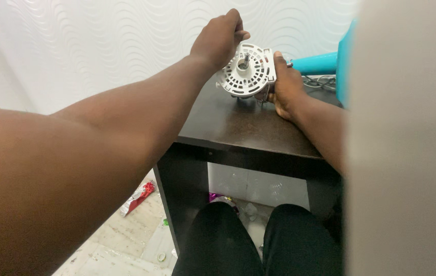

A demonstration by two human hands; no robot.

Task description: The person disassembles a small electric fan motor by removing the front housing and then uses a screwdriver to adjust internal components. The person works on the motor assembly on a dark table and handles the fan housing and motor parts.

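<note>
A round white slotted plastic motor housing (251, 71) with a metal shaft at its centre stands tilted on the dark brown table (238, 120). My left hand (219, 38) reaches over from the left and grips the housing's upper left rim. My right hand (285, 84) holds the housing's right side from below and beside it. What lies beneath the housing is hidden by my hands.
A turquoise pole and base (330, 64) lie on the table at the right, with grey cable (320, 82) beside them. A blurred pale surface (407, 138) blocks the right side. Wrappers (139, 197) and litter lie on the tiled floor under the table, near my knees (259, 245).
</note>
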